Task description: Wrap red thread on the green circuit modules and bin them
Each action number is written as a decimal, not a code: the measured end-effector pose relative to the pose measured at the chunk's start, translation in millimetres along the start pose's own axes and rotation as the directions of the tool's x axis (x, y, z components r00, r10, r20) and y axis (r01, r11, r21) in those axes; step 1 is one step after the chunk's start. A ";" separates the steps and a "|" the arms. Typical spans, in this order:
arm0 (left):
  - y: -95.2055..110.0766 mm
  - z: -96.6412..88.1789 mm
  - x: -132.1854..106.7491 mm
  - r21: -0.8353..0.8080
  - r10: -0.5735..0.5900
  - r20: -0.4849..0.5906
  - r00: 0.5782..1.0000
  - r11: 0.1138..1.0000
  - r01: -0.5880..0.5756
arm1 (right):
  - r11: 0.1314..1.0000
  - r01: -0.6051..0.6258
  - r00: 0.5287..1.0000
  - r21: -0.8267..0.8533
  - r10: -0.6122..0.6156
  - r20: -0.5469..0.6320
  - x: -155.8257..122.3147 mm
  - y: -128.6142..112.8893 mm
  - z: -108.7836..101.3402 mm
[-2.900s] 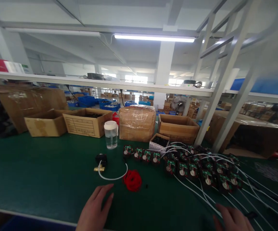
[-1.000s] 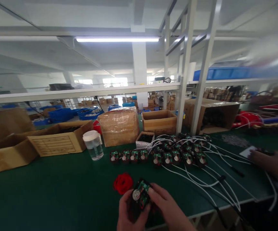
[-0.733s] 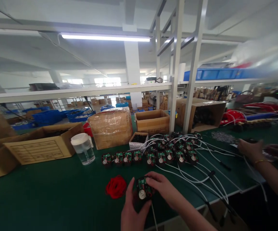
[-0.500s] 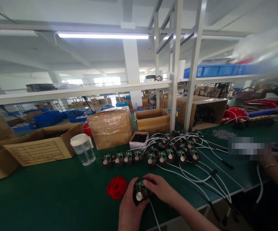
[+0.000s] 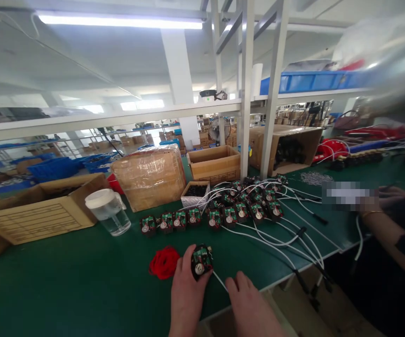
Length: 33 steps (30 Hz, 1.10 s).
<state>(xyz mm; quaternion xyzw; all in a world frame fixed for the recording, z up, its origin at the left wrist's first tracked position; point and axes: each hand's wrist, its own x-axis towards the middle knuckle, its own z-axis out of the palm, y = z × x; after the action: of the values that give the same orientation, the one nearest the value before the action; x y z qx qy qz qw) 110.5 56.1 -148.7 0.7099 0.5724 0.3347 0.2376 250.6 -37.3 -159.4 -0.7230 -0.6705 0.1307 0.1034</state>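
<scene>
Left hand [image 5: 187, 285] grips a black circuit module [image 5: 201, 261] by its sides, thumb and fingers curved around it, green board and round silver part facing up. Module sits near the table's near edge; can't tell if its underside touches the table [image 5: 100, 290]. White lead [image 5: 220, 282] runs from module toward right hand [image 5: 253, 304]. Right hand at the near edge, fingers curled, fingertips at the lead's visible end; can't tell if it's pinching the lead.

Red bundle [image 5: 163, 263] on table, just left of left hand. Beyond it, row of four modules [image 5: 180, 220], side by side, across the table's middle. Larger module cluster [image 5: 242, 213] to their right, several white cables [image 5: 276, 243] from it, some ending past the near edge.

Clear jug [image 5: 113, 217], white lid, left of the row. Toward the far edge: printed carton [image 5: 44, 213], wrapped carton [image 5: 149, 178], small white box [image 5: 195, 200] with black parts inside, brown open carton [image 5: 214, 168]. Far right corner area: carton on its side [image 5: 258, 145], dark items inside. Co-worker's arm [image 5: 385, 229] reaches over table's right part, hands partly pixelated.
</scene>
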 end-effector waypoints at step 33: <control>4.3 10.0 -12.2 0.475 0.406 -0.198 0.892 0.836 -0.275 | 0.897 0.360 0.920 0.255 -0.298 -0.253 65.5 31.6 -25.3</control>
<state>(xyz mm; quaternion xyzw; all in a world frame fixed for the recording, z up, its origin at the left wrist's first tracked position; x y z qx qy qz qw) 119.3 43.7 -154.7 0.7789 0.5236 0.3364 -0.0777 293.1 26.1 -149.1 -0.5843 -0.7417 0.1340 0.3008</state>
